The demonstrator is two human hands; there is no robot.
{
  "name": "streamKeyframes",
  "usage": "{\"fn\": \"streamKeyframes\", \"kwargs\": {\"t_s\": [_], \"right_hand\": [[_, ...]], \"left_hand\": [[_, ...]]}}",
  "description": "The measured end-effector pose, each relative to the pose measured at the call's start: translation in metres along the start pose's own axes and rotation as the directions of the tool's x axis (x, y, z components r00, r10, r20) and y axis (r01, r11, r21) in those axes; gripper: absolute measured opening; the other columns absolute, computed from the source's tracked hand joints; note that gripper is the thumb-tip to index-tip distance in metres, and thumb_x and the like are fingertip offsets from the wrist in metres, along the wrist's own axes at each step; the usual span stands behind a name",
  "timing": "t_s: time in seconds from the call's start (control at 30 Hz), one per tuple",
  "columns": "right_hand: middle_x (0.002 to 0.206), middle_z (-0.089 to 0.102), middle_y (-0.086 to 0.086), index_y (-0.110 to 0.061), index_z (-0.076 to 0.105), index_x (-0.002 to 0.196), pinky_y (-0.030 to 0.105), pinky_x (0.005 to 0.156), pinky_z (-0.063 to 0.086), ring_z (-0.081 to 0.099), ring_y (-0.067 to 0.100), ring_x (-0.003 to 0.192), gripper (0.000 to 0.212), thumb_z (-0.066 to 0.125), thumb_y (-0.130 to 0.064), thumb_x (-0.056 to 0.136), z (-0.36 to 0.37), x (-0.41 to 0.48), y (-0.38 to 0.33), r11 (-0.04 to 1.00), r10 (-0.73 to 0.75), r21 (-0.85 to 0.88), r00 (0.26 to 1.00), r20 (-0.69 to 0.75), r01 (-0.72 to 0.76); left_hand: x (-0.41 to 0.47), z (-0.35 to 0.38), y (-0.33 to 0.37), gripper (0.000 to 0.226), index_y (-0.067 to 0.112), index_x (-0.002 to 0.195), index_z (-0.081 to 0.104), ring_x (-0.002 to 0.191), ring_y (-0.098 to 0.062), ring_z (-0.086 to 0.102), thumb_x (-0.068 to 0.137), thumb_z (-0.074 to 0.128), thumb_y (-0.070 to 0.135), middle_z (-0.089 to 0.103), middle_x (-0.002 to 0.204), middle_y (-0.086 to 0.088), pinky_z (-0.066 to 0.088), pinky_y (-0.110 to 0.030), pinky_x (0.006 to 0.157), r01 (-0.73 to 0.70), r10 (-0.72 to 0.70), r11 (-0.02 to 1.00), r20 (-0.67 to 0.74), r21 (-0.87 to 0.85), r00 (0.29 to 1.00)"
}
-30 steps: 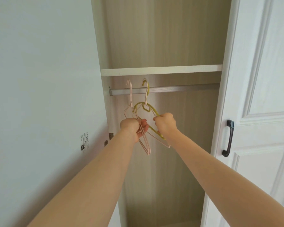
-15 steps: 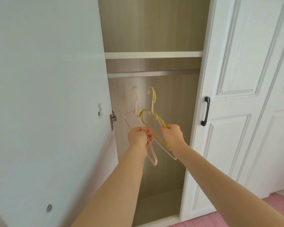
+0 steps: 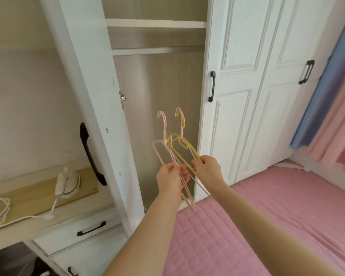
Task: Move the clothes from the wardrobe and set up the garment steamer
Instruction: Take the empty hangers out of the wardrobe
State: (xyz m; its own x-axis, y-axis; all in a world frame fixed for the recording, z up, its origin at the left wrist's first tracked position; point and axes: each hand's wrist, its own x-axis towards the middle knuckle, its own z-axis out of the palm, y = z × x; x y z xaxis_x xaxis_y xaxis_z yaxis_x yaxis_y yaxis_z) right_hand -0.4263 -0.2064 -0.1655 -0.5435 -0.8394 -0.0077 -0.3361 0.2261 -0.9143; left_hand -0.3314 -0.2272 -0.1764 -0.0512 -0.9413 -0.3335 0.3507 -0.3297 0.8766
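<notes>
Gripping the pink hangers in your left hand and pinching the yellow hanger in your right hand, you are holding them before the open wardrobe, the garment steamer lying on the desk.

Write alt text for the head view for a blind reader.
The left hand grips pink wire hangers and the right hand pinches a yellow hanger, both empty, before an open wardrobe. A white garment steamer lies on the wooden counter at left.
</notes>
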Motion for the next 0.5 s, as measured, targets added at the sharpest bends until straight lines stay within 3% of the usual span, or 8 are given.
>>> {"fn": "streamKeyframes", "kwargs": {"t_s": [0.2, 0.33, 0.5], "right_hand": [[0.078, 0.062, 0.006, -0.005, 0.062, 0.092, 0.024, 0.051, 0.037, 0.048, 0.014, 0.06, 0.021, 0.043, -0.014, 0.094, -0.013, -0.104, 0.041, 0.998, 0.065, -0.004, 0.997, -0.039, -0.065], [0.076, 0.06, 0.005, -0.006, 0.061, 0.086, 0.024, 0.048, 0.035, 0.046, 0.013, 0.059, 0.021, 0.045, -0.017, 0.095, -0.018, -0.17, 0.068, 0.996, 0.082, -0.041, 0.996, -0.039, -0.084], [0.08, 0.067, 0.006, -0.011, 0.061, 0.084, 0.033, 0.061, 0.048, 0.059, 0.02, 0.069, 0.019, 0.046, -0.018, 0.094, -0.021, -0.236, 0.095, 0.99, 0.135, -0.042, 0.991, 0.009, -0.135]], "left_hand": [[-0.073, -0.053, -0.044, 0.015, -0.001, 0.109, 0.056, 0.068, -0.019, 0.065, 0.096, 0.05, 0.001, 0.068, 0.087, -0.014, 0.06, -0.031, 0.064, 0.07, -0.074, 0.997, 0.087, 0.045, 0.993], [-0.113, -0.085, -0.071, 0.011, 0.002, 0.104, 0.059, 0.075, -0.02, 0.064, 0.093, 0.056, 0.004, 0.068, 0.092, -0.014, 0.057, -0.036, 0.079, 0.113, -0.13, 0.986, 0.142, 0.12, 0.981], [-0.149, -0.119, -0.103, 0.013, 0.009, 0.101, 0.064, 0.081, -0.018, 0.059, 0.088, 0.065, 0.011, 0.064, 0.093, -0.006, 0.053, -0.028, 0.071, 0.116, -0.154, 0.96, 0.134, 0.254, 0.979]]}}
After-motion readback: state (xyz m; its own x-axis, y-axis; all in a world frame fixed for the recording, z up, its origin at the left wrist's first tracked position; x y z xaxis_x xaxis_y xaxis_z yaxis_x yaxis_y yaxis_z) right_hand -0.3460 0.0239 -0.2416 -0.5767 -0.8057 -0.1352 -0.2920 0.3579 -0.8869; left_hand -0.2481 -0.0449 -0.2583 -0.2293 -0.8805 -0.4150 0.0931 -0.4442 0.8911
